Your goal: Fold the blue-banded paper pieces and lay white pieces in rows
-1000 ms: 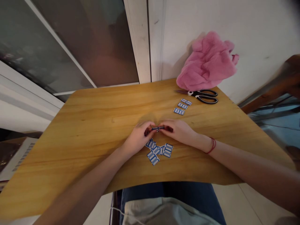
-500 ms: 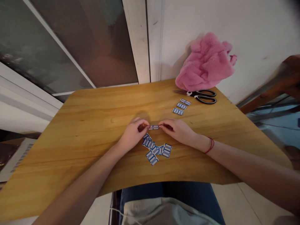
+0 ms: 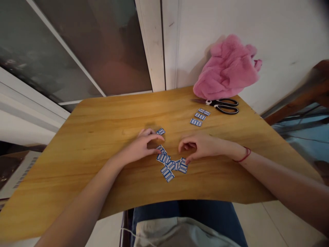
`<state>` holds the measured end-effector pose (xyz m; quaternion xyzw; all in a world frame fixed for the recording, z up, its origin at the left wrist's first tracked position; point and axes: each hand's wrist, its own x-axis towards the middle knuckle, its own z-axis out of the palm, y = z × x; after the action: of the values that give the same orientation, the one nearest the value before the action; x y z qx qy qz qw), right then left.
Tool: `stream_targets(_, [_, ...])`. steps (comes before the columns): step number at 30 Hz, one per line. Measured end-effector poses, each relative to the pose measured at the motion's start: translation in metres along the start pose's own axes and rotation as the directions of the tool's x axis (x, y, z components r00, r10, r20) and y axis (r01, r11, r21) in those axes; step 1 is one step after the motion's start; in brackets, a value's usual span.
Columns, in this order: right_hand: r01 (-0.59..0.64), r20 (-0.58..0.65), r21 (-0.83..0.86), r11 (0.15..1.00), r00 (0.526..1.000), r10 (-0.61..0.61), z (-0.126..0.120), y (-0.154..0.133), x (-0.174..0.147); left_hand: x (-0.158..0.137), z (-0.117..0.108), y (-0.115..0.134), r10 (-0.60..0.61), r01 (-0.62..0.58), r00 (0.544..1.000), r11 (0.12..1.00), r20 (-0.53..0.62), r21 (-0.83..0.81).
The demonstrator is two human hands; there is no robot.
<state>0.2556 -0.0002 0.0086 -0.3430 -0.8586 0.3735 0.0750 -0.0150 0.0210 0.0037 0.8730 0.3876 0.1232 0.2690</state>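
Observation:
Small white cards with blue-outlined boxes lie in an overlapping pile (image 3: 167,174) near the table's front. My left hand (image 3: 141,145) is at the pile's upper left, thumb and forefinger spread apart, the thumb tip over the topmost cards. One separate card (image 3: 160,131) shows just past the left fingers, partly hidden by them; whether they touch it is unclear. My right hand (image 3: 202,146) curves above the pile's right end with a gap between thumb and fingers. Its thumb tip reaches the edge of the rightmost card (image 3: 182,166).
Three similar cards (image 3: 196,122) lie farther back on the wooden table (image 3: 108,120). Black-handled scissors (image 3: 222,105) rest behind them, beside a pink plush cloth (image 3: 228,72) against the wall. A carton (image 3: 22,171) stands below the table's left side.
Both hands have let go of the card stretched between them, which now sits by the left fingers. The hands have opened and drawn toward the pile, the right one lower.

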Motion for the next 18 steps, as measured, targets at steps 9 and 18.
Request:
stream_targets(9, [0.09, 0.02, -0.059, 0.994, 0.996, -0.089, 0.002, -0.008, -0.001, -0.005, -0.002, 0.01, -0.022, 0.024, 0.995, 0.999, 0.094, -0.021])
stream_targets(18, [0.1, 0.021, -0.121, 0.988, 0.995, -0.098, 0.004, -0.011, -0.002, -0.007, -0.004, 0.007, -0.011, 0.009, 0.991, 1.0, 0.134, 0.01])
